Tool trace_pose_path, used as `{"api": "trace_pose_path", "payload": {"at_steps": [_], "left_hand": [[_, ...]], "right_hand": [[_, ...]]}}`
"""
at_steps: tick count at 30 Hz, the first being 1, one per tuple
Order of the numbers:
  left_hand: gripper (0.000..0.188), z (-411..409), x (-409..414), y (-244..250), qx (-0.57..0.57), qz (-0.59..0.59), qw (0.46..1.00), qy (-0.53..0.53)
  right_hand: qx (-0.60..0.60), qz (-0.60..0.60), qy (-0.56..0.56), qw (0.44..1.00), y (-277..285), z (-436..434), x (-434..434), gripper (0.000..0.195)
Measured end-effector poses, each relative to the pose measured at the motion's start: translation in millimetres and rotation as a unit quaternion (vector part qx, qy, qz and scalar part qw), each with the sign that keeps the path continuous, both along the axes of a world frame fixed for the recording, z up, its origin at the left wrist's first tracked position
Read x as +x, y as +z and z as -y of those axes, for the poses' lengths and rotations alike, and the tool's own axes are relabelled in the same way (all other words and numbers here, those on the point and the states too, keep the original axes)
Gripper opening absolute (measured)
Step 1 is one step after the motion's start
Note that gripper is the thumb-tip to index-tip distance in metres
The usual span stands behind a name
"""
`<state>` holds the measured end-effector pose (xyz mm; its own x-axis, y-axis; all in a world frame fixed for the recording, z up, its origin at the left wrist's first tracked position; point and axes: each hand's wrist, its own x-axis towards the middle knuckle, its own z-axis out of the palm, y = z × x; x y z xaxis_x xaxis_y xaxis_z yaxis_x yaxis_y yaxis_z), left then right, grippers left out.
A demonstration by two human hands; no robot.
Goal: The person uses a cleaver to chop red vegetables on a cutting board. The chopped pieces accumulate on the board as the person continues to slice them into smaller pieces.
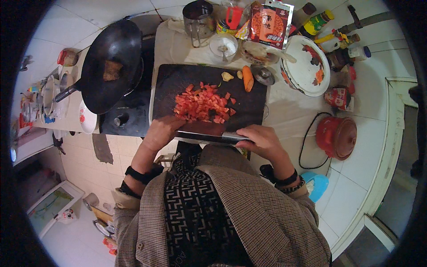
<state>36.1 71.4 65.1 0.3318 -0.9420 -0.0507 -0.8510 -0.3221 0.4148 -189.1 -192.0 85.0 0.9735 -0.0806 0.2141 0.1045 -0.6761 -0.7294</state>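
Observation:
My right hand [260, 139] is closed around the metal handle of a kitchen knife [200, 135], whose blade lies along the near edge of a dark cutting board [166, 78]. At the blade's far left end is my left hand [166, 128], its fingertips touching the blade or the board edge; which one I cannot tell. A pile of diced red tomato [203, 101] covers the middle of the board. At the board's back right lie a piece of carrot [247, 78], a piece of peeled ginger [227, 76] and a small garlic clove [240, 74].
A black wok [111, 40] stands on the gas stove [128, 120] at left. Behind the board are a metal cup [198, 20], a glass bowl of white granules [223, 48] and a seasoning packet [271, 25]. An enamel basin [305, 66], a metal lid [263, 76] and a red pot [333, 137] stand right.

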Motion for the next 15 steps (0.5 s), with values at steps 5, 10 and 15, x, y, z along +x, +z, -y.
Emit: {"api": "trace_pose_path", "payload": {"at_steps": [5, 10, 15], "left_hand": [[0.031, 9.8, 7.8, -4.5, 0.005, 0.001, 1.000, -0.004], [0.035, 14.4, 8.1, -14.2, -0.007, 0.009, 1.000, -0.013], [0.037, 14.3, 5.9, -16.9, -0.039, 0.026, 0.999, -0.011]], "right_hand": [[-0.039, -0.038, -0.017, 0.998, -2.8, 7.3, -0.2, 0.037], [-0.053, -0.036, -0.019, 0.998, -5.2, 10.1, 1.4, 0.037], [-0.054, 0.002, -0.017, 0.998, -1.7, 11.2, 4.9, 0.037]]}}
